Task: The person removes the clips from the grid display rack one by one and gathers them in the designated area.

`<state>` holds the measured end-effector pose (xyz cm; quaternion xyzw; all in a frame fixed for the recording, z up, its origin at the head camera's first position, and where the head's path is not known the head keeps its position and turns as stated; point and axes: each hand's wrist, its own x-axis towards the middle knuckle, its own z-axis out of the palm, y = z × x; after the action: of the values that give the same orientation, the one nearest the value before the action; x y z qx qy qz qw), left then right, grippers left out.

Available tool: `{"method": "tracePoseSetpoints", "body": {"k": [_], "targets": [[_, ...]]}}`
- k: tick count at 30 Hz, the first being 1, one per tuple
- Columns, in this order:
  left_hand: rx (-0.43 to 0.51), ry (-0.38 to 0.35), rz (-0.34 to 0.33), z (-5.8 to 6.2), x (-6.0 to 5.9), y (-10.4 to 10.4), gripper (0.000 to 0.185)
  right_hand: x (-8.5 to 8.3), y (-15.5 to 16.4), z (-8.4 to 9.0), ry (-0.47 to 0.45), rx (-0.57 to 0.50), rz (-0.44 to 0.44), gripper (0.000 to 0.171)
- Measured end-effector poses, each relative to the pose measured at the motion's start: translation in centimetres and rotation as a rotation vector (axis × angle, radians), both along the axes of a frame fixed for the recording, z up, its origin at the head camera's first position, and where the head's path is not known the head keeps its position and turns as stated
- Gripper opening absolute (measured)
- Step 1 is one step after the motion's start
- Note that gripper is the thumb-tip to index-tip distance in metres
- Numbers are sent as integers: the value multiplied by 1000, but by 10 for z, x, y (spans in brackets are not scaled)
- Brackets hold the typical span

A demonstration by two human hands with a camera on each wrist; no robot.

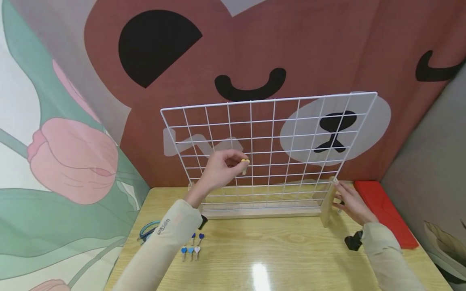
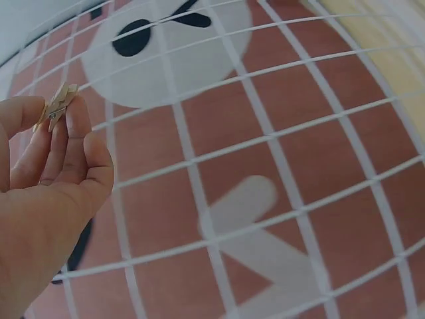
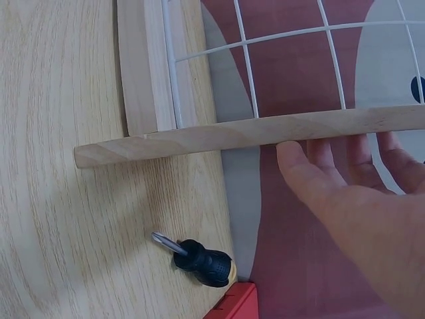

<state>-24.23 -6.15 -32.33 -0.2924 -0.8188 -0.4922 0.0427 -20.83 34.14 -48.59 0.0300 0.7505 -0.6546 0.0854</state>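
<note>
Left hand [image 2: 46, 199] pinches clothespin [image 2: 58, 105] before wire grid [image 2: 265, 133].

Scissors [image 1: 147, 231] half hidden behind left sleeve.

We see the wire grid [image 1: 269, 145] upright in its wooden base [image 1: 262, 211] at the table's [image 1: 276, 258] back, clips [image 1: 191, 247] in front left, screwdriver [image 3: 199, 258] and box [image 1: 386, 212] at right.

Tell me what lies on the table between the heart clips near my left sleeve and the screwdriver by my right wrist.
Head view: bare wood between the heart clips and the screwdriver, with only a glare spot on the table.
</note>
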Motion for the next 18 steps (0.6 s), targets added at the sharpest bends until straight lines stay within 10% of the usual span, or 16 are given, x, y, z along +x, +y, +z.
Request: {"method": "tracePoseSetpoints", "body": {"k": [18], "targets": [[35,-86,106,-78,12,-54,9,-2,1,-2,-13,-12,-10,77]]}}
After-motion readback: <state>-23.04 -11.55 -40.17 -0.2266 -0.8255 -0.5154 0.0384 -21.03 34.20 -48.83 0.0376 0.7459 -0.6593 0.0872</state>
